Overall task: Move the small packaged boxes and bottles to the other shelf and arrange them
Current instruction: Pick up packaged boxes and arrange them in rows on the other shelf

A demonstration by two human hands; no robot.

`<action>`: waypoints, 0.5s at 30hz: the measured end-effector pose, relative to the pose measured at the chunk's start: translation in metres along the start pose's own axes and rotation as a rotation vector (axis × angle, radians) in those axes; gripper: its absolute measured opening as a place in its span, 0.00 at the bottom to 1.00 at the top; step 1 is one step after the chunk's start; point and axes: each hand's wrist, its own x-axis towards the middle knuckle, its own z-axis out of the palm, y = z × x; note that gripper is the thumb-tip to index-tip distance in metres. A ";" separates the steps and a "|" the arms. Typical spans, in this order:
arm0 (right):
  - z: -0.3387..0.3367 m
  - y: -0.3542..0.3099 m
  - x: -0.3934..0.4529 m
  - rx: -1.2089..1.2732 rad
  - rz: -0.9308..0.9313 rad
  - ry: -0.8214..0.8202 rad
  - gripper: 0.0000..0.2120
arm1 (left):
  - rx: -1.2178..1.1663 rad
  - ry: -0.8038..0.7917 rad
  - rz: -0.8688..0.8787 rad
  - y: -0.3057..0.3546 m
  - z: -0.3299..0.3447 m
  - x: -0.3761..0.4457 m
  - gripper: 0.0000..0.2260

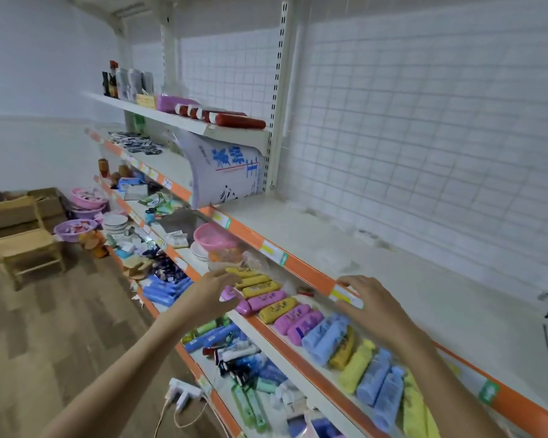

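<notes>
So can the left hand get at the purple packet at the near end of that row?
Probably yes: the left hand hovers open right beside the purple plastic packet, with nothing between them and nothing lying on top.

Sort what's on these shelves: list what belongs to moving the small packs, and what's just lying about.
Belongs to the job:
- yellow packs
- pink packs
- blue packs
- bare upper shelf, a likely destination
- left hand and right hand, both open above the row

Lying about:
- white sack
- red sausages
- pink bowl
- wooden chair
- power strip
</notes>
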 end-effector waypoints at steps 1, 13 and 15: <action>0.002 0.004 0.015 -0.008 0.001 0.011 0.18 | 0.014 0.011 0.018 -0.005 0.000 0.017 0.19; 0.003 0.092 0.219 -0.104 0.145 0.072 0.21 | 0.171 -0.005 0.202 -0.052 -0.006 0.294 0.20; 0.005 0.108 0.247 -0.085 0.191 0.026 0.22 | 0.190 -0.016 0.231 -0.053 -0.002 0.334 0.20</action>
